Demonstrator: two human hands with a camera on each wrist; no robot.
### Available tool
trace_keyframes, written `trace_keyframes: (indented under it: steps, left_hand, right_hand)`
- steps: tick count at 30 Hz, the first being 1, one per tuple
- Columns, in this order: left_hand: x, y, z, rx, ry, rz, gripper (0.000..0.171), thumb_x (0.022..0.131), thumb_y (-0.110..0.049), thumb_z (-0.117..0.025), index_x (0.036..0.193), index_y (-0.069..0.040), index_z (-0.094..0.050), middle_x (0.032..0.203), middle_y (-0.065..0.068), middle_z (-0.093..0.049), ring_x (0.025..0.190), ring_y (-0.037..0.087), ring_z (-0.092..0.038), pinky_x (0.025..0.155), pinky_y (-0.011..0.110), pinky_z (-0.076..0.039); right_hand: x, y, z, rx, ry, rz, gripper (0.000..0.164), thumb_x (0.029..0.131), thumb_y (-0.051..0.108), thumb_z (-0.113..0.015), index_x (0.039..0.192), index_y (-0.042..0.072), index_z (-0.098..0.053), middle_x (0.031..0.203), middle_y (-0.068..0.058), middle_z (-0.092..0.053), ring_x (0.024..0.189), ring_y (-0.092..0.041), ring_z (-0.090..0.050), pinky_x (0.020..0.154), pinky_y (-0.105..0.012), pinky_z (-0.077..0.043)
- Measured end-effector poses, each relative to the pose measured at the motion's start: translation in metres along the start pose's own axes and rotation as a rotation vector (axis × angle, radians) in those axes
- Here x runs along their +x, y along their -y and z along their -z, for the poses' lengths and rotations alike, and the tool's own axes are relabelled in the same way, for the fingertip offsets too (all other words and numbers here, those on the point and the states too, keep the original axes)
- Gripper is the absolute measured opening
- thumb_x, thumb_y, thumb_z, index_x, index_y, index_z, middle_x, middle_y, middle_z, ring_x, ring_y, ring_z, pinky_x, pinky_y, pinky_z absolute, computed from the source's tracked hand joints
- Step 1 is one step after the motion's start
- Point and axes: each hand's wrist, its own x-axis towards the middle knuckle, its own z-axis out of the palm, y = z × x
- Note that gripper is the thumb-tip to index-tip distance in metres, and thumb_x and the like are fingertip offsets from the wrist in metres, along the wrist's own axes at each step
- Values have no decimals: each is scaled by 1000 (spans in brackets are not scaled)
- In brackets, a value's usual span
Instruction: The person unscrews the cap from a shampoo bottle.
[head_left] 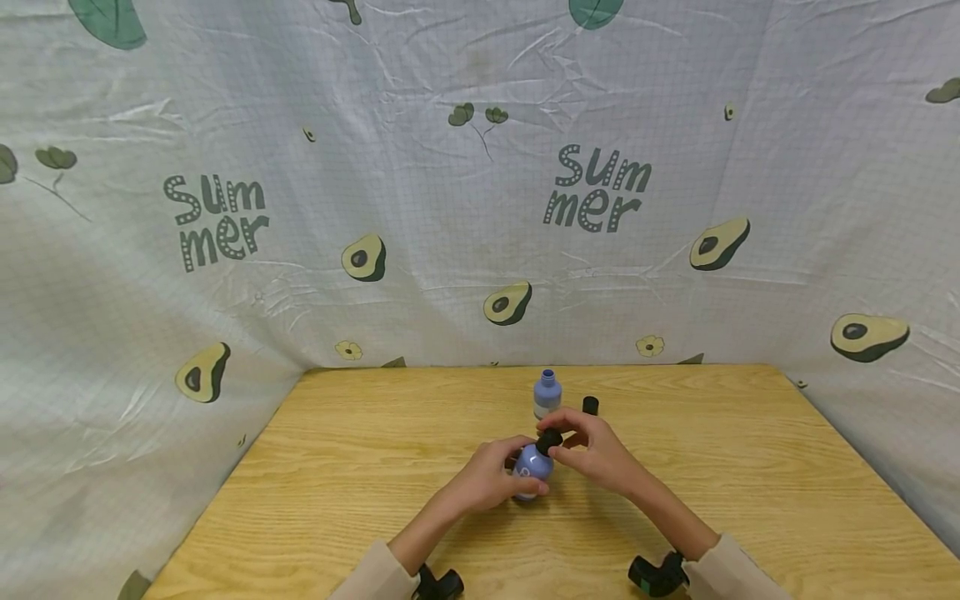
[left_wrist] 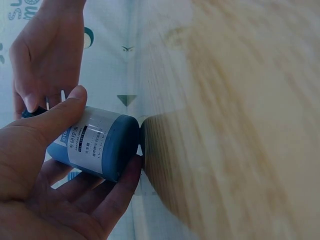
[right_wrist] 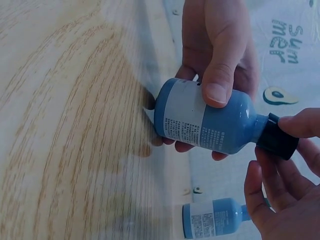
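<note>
A bluish-purple bottle (head_left: 532,463) with a white label is held by my left hand (head_left: 491,477), its thumb on one side and fingers round the other. My right hand (head_left: 592,450) pinches the black cap (right_wrist: 278,138) at the bottle's neck between thumb and fingers. The bottle leans slightly, its base close to the table; whether it touches I cannot tell. In the right wrist view some neck shows below the cap. Behind the hands stands a second bottle (head_left: 547,394) of the same kind, its mouth uncovered. A loose black cap (head_left: 590,406) stands to its right.
The wooden table (head_left: 360,450) reaches back to a pale curtain (head_left: 420,192) printed with avocados and lettering. Black wrist devices (head_left: 656,575) sit at both forearms near the front edge.
</note>
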Motion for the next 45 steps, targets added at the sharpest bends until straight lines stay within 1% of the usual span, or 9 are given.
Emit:
trace_keyframes:
  steps: [5,11,15,18,27,31,36,40,45]
  left_hand:
    - [0,1,0,-3,5,-8,48,91,-26,-81,135,-13,-66,121,4,-73,108,17,-69,86,29,-57]
    - [0,1,0,4,10,-8,48,91,-27,-81,135,-13,-66,122,5,-73,108,18,-70,87,30,-58]
    - [0,1,0,2,10,-8,48,92,-27,-81,135,-15,-65,122,3,-73,107,15,-70,87,29,-57]
    - [0,2,0,0,11,-9,48,92,-28,-81,136,-16,-65,121,3,-73,107,14,-69,87,28,-57]
    - [0,2,0,-4,11,-20,47,92,-27,-81,135,-14,-66,121,4,-73,106,15,-69,85,27,-57]
    - [-1,1,0,-1,11,-23,48,92,-27,-81,135,-14,-65,122,5,-73,107,16,-70,85,27,-57]
    - [-1,0,0,3,5,-19,48,91,-27,-82,135,-14,-66,123,6,-73,109,19,-70,86,30,-58]
    - [0,1,0,3,4,-19,48,91,-26,-82,134,-14,-66,122,6,-73,108,20,-70,86,31,-58]
    - [0,1,0,0,7,-19,47,91,-25,-82,134,-14,-66,120,5,-73,107,19,-70,85,29,-57]
  right_hand:
    - [0,1,0,-3,-4,8,29,96,5,-68,125,2,-66,125,-20,-67,106,-12,-64,86,-27,-56]
    - [-1,2,0,-33,-23,-59,28,98,18,-71,124,9,-67,123,-18,-68,104,-12,-64,84,-27,-55]
    - [-1,1,0,-49,-36,-84,28,98,19,-71,123,7,-67,118,-14,-69,101,-10,-64,82,-26,-56]
    - [-1,0,0,-44,-31,-74,27,98,17,-71,122,5,-67,117,-13,-69,100,-10,-64,82,-26,-56]
    - [0,1,1,-19,-4,-20,27,97,7,-68,123,2,-66,124,-18,-67,105,-12,-64,85,-26,-57]
    - [-1,2,0,-21,-8,-24,29,97,11,-70,124,3,-66,124,-18,-67,106,-14,-65,85,-27,-56]
    - [-1,2,-1,-10,-9,-63,27,99,17,-70,124,6,-66,123,-23,-66,102,-11,-65,83,-26,-57]
    - [-1,2,-1,6,-8,-70,25,100,15,-69,123,5,-66,122,-26,-64,100,-9,-64,84,-25,-57]
    - [-1,3,-1,11,2,-32,25,99,9,-67,123,2,-66,122,-21,-66,104,-10,-65,87,-25,-57]
